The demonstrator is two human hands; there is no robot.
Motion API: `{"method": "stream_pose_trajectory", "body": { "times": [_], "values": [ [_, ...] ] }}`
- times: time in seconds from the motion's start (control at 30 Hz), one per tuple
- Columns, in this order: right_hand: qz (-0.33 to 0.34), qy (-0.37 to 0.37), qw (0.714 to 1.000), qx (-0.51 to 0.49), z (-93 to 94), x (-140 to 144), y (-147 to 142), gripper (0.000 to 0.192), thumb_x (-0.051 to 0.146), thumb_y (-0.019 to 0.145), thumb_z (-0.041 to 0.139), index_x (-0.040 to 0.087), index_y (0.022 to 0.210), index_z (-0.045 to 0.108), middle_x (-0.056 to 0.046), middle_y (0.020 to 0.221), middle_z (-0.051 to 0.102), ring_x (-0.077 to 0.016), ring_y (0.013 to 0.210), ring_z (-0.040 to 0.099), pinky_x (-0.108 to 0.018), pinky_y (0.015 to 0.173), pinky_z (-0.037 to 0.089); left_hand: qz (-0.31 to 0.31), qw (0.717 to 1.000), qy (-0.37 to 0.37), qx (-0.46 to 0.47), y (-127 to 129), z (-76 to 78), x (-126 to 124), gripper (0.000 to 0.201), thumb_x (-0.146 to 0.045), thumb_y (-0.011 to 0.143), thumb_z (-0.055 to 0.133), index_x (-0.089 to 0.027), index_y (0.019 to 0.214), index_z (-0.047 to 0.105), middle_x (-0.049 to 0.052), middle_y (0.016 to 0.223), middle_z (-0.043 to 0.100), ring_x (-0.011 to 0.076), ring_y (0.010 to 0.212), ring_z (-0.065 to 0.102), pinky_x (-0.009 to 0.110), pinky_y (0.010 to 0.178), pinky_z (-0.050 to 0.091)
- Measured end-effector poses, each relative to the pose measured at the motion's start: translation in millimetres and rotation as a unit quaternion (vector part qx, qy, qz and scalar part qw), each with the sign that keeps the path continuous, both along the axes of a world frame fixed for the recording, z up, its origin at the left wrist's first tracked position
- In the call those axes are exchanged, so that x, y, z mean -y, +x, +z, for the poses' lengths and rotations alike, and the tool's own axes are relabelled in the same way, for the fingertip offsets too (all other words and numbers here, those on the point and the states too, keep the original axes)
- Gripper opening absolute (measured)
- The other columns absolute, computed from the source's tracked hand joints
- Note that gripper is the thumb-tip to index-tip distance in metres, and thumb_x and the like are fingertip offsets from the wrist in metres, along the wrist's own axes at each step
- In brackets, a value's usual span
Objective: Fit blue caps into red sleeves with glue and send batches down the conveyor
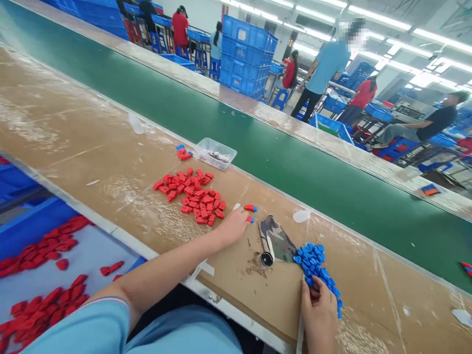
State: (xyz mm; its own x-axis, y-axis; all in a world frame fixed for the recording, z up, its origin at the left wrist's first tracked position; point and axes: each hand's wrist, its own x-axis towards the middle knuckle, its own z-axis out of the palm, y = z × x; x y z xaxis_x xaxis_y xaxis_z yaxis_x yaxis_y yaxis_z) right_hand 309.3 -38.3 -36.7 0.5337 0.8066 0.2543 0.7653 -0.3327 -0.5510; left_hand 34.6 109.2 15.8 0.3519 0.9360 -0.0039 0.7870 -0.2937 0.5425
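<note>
My left hand (233, 227) reaches out over the brown worktop, its fingertips on a small red-and-blue piece (250, 219). Another red-and-blue piece (250, 208) lies just beyond it. A pile of red plastic pieces (193, 194) sits left of that hand. My right hand (319, 314) rests near the table's front edge, fingers curled into the near end of a heap of blue plastic pieces (316, 268). Between the hands lies a camouflage-patterned roll (275, 239) with a dark round end.
A clear plastic tray (216, 153) stands at the back by the green conveyor belt (258, 147). A blue bin with many red pieces (44, 275) is at my left. Several people work at blue crates (247, 54) beyond the belt.
</note>
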Motion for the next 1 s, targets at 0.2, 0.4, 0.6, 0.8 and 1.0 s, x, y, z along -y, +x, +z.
{"method": "stream_pose_trajectory", "body": {
  "times": [0.2,0.4,0.6,0.8,1.0],
  "values": [
    [0.028,0.014,0.998,-0.053,-14.0,1.3,7.0,0.05,0.065,0.076,0.054,0.02,0.096,0.064,-0.006,0.076,0.063,-0.0243,0.071,0.059,-0.037,0.066,0.048,0.035,0.998,0.049,-0.034,-6.1,2.6,-11.5,0.03,-0.007,0.089,0.049,-0.015,0.117,0.055,0.01,0.115,0.059,0.0213,0.106,0.054,0.032,0.091,0.043],
    [-0.007,0.038,0.994,-0.104,-13.3,5.5,4.7,0.048,0.06,0.072,0.062,0.019,0.096,0.067,-0.006,0.081,0.064,-0.0233,0.073,0.061,-0.037,0.072,0.051,0.155,0.98,0.061,-0.113,-39.3,14.4,-11.2,0.014,-0.021,0.087,0.058,-0.01,0.093,0.063,0.017,0.099,0.06,0.0323,0.103,0.048,0.046,0.091,0.038],
    [0.005,0.108,0.961,-0.256,-0.6,9.1,-13.4,0.053,0.059,0.068,0.071,0.017,0.1,0.062,-0.005,0.087,0.066,-0.0191,0.077,0.063,-0.031,0.069,0.054,0.138,0.982,0.049,-0.118,-40.0,11.9,-12.5,0.013,-0.009,0.087,0.052,-0.013,0.083,0.063,0.015,0.091,0.063,0.0322,0.103,0.049,0.045,0.088,0.04],
    [-0.027,0.149,0.932,-0.331,20.7,14.6,-32.8,0.05,0.051,0.058,0.081,0.019,0.09,0.059,-0.002,0.08,0.065,-0.0155,0.072,0.063,-0.026,0.065,0.053,0.047,0.998,0.044,0.01,-42.6,8.7,18.2,0.014,-0.008,0.089,0.049,-0.016,0.093,0.06,0.007,0.099,0.061,0.0183,0.095,0.057,0.029,0.086,0.045],
    [0.025,0.106,0.928,-0.356,32.0,6.6,-56.2,0.047,0.05,0.062,0.079,0.018,0.093,0.066,-0.007,0.086,0.069,-0.0194,0.078,0.066,-0.03,0.069,0.055,-0.016,0.994,-0.026,0.104,-41.9,-0.2,52.2,0.017,-0.002,0.073,0.056,-0.017,0.081,0.057,0.002,0.087,0.057,0.0176,0.082,0.056,0.027,0.076,0.046]
  ]
}}
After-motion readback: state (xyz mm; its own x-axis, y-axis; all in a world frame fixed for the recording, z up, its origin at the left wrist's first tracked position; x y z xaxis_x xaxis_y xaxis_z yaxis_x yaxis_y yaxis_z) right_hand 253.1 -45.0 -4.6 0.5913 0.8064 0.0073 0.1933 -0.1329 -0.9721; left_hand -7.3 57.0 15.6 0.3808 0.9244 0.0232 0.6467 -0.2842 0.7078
